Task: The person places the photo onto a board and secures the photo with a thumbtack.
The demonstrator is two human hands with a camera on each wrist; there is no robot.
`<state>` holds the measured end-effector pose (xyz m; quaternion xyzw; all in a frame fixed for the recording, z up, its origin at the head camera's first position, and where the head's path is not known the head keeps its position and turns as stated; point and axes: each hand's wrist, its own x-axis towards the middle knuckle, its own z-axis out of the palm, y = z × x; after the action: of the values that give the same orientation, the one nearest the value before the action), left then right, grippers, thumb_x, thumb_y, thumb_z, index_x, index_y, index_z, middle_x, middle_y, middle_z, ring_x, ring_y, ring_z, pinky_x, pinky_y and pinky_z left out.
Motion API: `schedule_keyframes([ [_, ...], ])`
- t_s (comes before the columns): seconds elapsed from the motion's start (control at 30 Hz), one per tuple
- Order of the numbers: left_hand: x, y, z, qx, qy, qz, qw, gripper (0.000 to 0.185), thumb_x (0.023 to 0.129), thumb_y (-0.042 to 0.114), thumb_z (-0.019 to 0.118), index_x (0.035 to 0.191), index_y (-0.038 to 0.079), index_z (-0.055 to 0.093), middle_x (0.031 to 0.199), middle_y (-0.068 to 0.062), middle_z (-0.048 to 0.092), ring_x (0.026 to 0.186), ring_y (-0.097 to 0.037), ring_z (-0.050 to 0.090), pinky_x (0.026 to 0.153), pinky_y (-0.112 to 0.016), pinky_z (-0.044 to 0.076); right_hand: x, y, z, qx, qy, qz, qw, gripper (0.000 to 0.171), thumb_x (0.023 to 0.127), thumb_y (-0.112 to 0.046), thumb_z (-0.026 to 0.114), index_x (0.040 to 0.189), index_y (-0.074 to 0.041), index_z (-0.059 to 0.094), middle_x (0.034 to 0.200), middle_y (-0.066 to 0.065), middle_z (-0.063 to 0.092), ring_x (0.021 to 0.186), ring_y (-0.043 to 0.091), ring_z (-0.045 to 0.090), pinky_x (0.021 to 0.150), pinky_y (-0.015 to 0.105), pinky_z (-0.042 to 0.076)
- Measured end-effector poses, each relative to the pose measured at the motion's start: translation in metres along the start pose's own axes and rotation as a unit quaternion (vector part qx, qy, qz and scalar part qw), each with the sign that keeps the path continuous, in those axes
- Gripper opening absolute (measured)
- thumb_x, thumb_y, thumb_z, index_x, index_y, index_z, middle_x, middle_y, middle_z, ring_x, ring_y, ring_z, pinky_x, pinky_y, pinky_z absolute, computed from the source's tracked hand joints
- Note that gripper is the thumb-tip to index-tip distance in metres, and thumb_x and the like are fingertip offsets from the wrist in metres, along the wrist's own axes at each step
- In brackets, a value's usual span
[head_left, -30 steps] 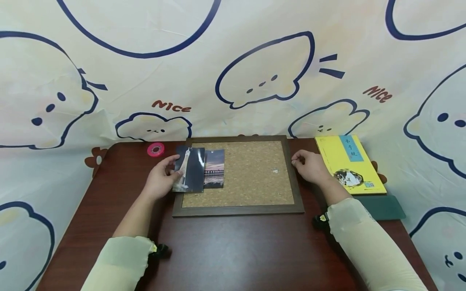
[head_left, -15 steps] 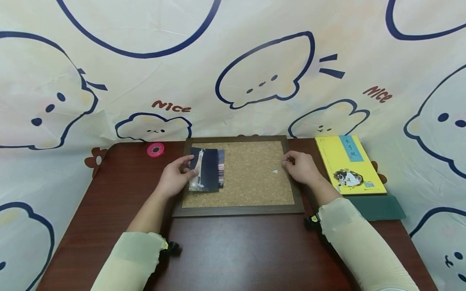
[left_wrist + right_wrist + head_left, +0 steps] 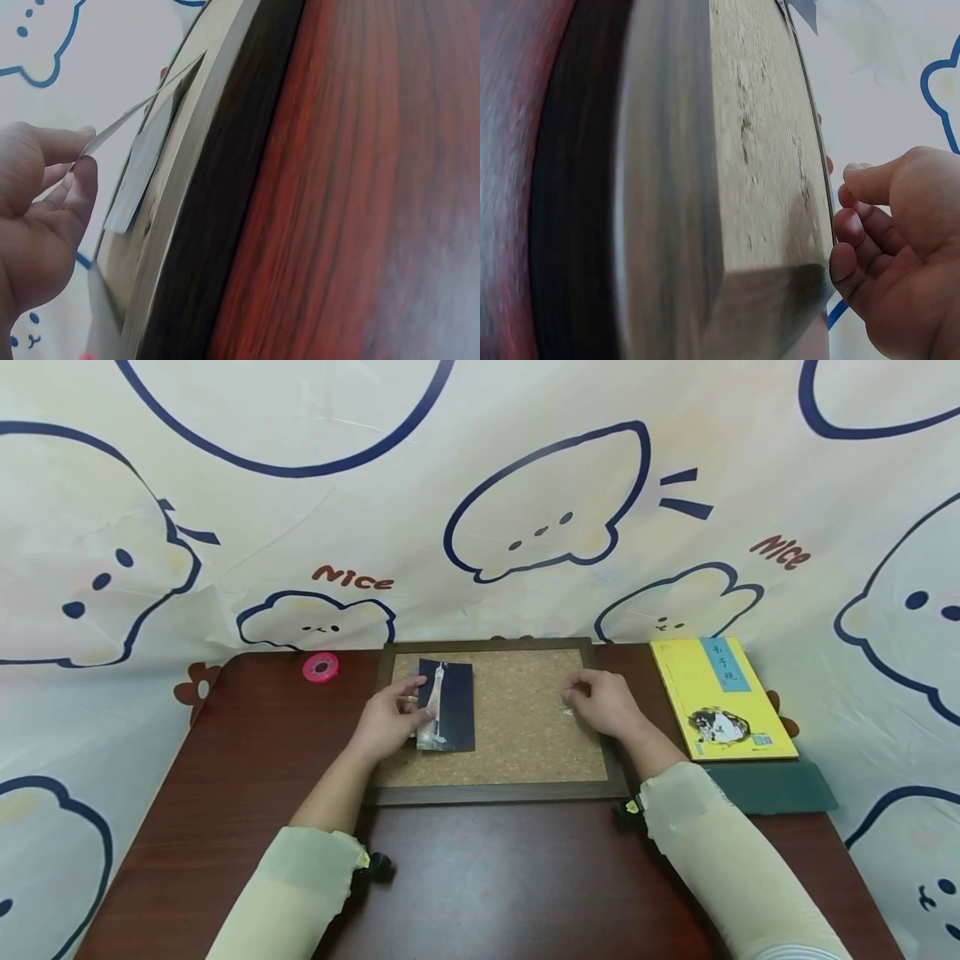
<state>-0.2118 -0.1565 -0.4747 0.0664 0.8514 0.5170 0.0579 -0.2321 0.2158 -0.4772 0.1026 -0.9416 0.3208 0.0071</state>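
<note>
Left hand [image 3: 390,720] pinches a dark photo [image 3: 448,717] over the cork board [image 3: 517,752]. Right hand [image 3: 600,702] hovers with fingers loosely curled, holding nothing.

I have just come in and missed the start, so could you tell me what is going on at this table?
A person works at a framed cork board lying flat on a dark wooden table. The left hand pinches a dark photo of a tower by its left edge, over the board's left part. The right hand rests with curled fingers by a small pale thing, perhaps a pin, on the cork. A pink tape roll and a yellow book lie beside the board.
</note>
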Motion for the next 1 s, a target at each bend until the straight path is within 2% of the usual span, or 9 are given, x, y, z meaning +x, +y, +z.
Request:
schedule_keyframes([
  [0.23, 0.006, 0.006, 0.016, -0.004, -0.014, 0.000, 0.9999, 0.057, 0.085, 0.019, 0.074, 0.138, 0.015, 0.053, 0.119, -0.010, 0.055, 0.080, -0.019, 0.061, 0.058, -0.031, 0.049, 0.005, -0.008, 0.008, 0.005, -0.009, 0.012, 1.000, 0.010, 0.093, -0.025, 0.064, 0.095, -0.017, 0.067, 0.089, -0.001, 0.066, 0.079, 0.017, 0.058, 0.071, 0.036, 0.048],
  [0.57, 0.012, 0.018, 0.038, -0.015, -0.025, 0.010, 0.9995, 0.056, 0.086, 0.014, 0.073, 0.138, 0.012, 0.052, 0.120, -0.009, 0.053, 0.073, -0.018, 0.054, 0.056, -0.028, 0.045, 0.013, -0.022, 0.017, 0.002, 0.002, 0.000, 1.000, 0.009, 0.092, -0.023, 0.065, 0.094, -0.015, 0.069, 0.088, 0.000, 0.067, 0.082, 0.017, 0.061, 0.074, 0.036, 0.049],
  [0.87, 0.021, 0.025, 0.057, 0.022, -0.030, 0.015, 0.9992, 0.055, 0.085, 0.017, 0.075, 0.135, 0.010, 0.054, 0.119, -0.011, 0.054, 0.085, -0.018, 0.056, 0.072, -0.031, 0.048, 0.021, -0.030, 0.025, 0.018, 0.000, -0.004, 1.000, 0.007, 0.093, -0.019, 0.062, 0.094, -0.015, 0.067, 0.085, -0.001, 0.066, 0.079, 0.017, 0.059, 0.072, 0.035, 0.048],
  [1.0, 0.024, 0.028, 0.065, 0.044, -0.037, 0.014, 0.9982, 0.058, 0.082, 0.015, 0.076, 0.135, 0.010, 0.054, 0.115, -0.010, 0.053, 0.084, -0.019, 0.054, 0.073, -0.032, 0.047, 0.024, -0.034, 0.027, 0.027, -0.008, 0.004, 1.000, 0.006, 0.093, -0.019, 0.061, 0.093, -0.016, 0.066, 0.084, -0.002, 0.065, 0.078, 0.017, 0.059, 0.071, 0.034, 0.048],
])
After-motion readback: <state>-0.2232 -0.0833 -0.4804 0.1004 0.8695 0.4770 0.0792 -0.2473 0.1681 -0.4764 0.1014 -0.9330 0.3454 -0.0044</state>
